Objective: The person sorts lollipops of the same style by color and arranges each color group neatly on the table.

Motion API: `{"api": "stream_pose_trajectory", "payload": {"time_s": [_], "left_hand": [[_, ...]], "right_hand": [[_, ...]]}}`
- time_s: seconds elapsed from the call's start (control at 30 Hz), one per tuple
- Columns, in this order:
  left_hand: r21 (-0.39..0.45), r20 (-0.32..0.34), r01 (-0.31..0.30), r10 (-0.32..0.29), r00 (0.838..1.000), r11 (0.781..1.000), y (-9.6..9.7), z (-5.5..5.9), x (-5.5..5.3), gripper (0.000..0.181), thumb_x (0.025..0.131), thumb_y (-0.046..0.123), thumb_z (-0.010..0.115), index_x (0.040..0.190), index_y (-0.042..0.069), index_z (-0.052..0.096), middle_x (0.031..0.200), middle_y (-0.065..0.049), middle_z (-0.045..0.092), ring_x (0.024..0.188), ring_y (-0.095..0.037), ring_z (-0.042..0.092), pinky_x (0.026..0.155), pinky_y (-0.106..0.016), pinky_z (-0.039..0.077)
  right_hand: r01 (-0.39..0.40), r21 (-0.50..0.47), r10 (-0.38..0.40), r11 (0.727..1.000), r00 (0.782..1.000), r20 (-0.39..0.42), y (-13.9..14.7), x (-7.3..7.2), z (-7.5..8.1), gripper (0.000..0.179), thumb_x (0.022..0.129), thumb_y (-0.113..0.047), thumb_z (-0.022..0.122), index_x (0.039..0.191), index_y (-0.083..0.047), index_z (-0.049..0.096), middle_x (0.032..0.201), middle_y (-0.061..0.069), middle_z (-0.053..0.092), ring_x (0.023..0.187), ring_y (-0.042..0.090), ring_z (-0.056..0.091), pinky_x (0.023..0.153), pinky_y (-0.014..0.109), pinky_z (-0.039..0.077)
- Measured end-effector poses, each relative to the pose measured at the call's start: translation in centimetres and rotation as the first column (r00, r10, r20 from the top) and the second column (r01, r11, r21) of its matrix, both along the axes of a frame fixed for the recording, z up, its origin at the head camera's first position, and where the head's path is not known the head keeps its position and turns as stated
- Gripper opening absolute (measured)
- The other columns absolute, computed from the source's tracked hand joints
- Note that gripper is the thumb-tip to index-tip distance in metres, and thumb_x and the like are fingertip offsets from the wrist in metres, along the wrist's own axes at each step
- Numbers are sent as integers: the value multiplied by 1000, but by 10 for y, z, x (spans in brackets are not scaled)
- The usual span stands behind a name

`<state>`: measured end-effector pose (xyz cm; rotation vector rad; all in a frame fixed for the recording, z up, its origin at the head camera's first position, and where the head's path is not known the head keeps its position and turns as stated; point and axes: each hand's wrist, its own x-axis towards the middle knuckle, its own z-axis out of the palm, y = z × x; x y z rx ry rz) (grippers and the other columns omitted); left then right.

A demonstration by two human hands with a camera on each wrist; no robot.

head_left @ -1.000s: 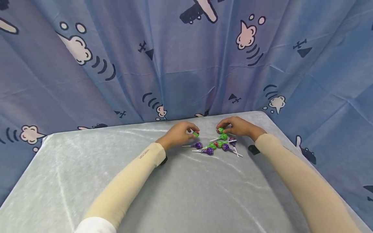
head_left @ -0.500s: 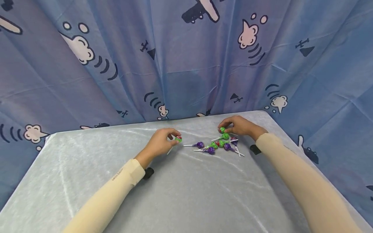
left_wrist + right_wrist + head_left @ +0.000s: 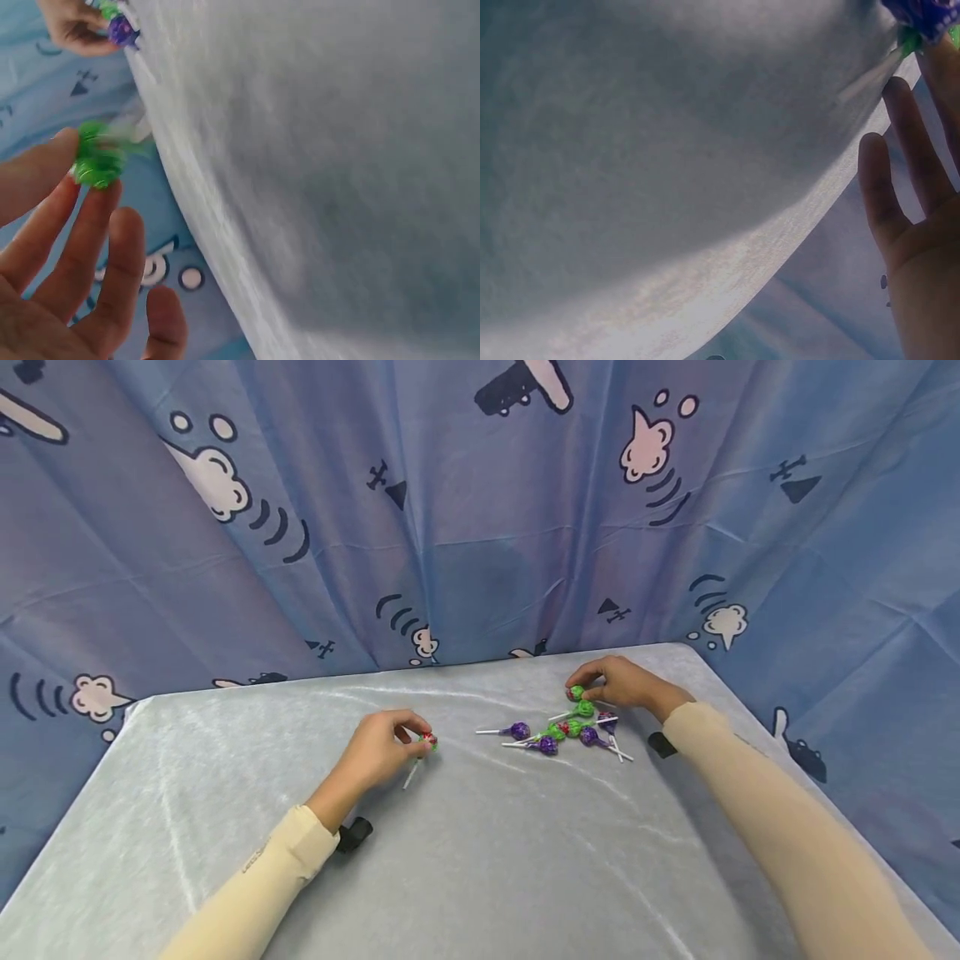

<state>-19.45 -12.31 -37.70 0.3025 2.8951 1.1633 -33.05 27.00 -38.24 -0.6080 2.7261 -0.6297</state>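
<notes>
My left hand point(image 3: 377, 750) pinches a green and red wrapped lollipop point(image 3: 428, 742) between thumb and fingertips, its white stick slanting down toward me. In the left wrist view that lollipop's green head point(image 3: 97, 166) is slightly blurred. At the back right, my right hand point(image 3: 624, 681) grips another green and red lollipop point(image 3: 574, 692) by its head. Just below it on the table lies a green lollipop point(image 3: 584, 708). The right wrist view shows the right hand's fingers point(image 3: 911, 150) and part of a purple lollipop point(image 3: 926, 15); what they pinch is mostly out of that frame.
Several purple and green lollipops lie in a loose cluster, among them a purple lollipop point(image 3: 520, 731) at its left end and another purple one point(image 3: 549, 746) at the front. A grey-white cloth covers the table point(image 3: 480, 860). A blue printed curtain point(image 3: 480, 510) hangs behind it.
My left hand has carried its lollipop left and toward me, away from the cluster. The right hand has stayed nearly in place, still holding its lollipop.
</notes>
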Motion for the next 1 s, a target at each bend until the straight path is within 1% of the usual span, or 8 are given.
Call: {"api": "stream_pose_trajectory", "payload": {"time_s": [0.07, 0.1, 0.2, 0.3, 0.4, 0.6, 0.8, 1.0], "left_hand": [[1, 7, -20, 20, 1000, 1000, -4, -1, 2, 10, 86, 16, 77, 96, 15, 77, 89, 1, 73, 82, -16, 62, 70, -30, 46], [-2, 3, -13, 13, 1000, 1000, -6, -1, 2, 9, 86, 14, 77, 95, 14, 77, 88, 0, 73, 81, -15, 63, 70, -30, 46], [-33, -8, 53, -53, 999, 998, -11, -4, 1, 14, 85, 11, 77, 99, 13, 78, 94, -1, 75, 81, -15, 63, 71, -30, 47], [-75, -7, 142, -143, 990, 987, -15, -5, -1, 22, 83, 8, 79, 104, 13, 78, 101, -3, 74, 80, -14, 60, 71, -29, 47], [-114, -5, 183, -185, 983, 976, -16, -6, -2, 25, 83, 5, 77, 107, 13, 78, 102, -3, 73, 79, -13, 56, 70, -29, 45], [-173, 12, 185, -186, 983, 967, -16, -6, -7, 26, 85, 4, 75, 109, 13, 78, 98, -2, 71, 76, -13, 55, 68, -28, 44], [-182, 32, 184, -181, 983, 966, -20, -11, -6, 24, 84, 9, 78, 107, 14, 78, 91, -2, 66, 73, -14, 52, 67, -28, 42], [-172, 18, 176, -176, 984, 969, -24, -15, -2, 20, 85, 14, 78, 105, 15, 77, 96, -1, 72, 73, -12, 51, 66, -28, 42]], "right_hand": [[-2, 5, 2, 1000, 1000, -12, 1, 1, 2, 29, 93, -8, 68, 120, -17, 72, 128, 9, 68, 118, 29, 62, 100, 51, 48], [5, 6, -5, 1000, 1000, -16, 2, 2, 3, 30, 92, -8, 69, 120, -17, 72, 128, 9, 67, 119, 28, 62, 100, 50, 48], [4, 4, -4, 1000, 999, -32, 4, 2, 5, 30, 92, -8, 69, 121, -17, 72, 128, 10, 67, 118, 30, 61, 99, 51, 48], [8, -1, -8, 1000, 999, -32, 5, 2, 5, 29, 92, -8, 69, 120, -16, 72, 128, 11, 67, 118, 30, 62, 99, 51, 48], [11, -4, -11, 1000, 1000, -27, 5, 3, 5, 30, 92, -7, 69, 120, -16, 72, 128, 11, 67, 119, 30, 62, 99, 52, 48], [-2, -19, 1, 1000, 999, -38, 3, 3, 2, 30, 91, -7, 70, 120, -14, 72, 128, 12, 68, 117, 29, 62, 98, 51, 48], [-5, -14, 4, 1000, 999, -34, 1, 3, 0, 30, 92, -7, 69, 121, -15, 72, 129, 12, 67, 118, 29, 62, 98, 51, 48], [14, -4, -14, 1000, 1000, -22, -1, 2, -1, 30, 92, -8, 69, 121, -16, 72, 130, 12, 67, 119, 29, 62, 100, 52, 48]]}}
